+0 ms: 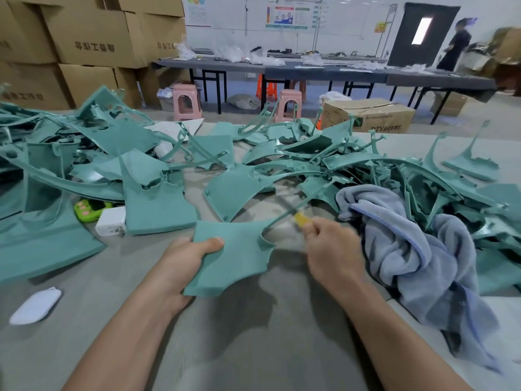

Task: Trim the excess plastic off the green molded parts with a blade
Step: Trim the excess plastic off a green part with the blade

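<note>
trimming is in hand: the left grip (194, 266) pinches a green part (236, 261) by its left edge, low over the counter (253, 351); the right grip (329, 244) curls round a blurred yellow-handled blade (299, 218) at the part's thin sprue (287, 211). next likely needs a steady slice along that edge
</note>
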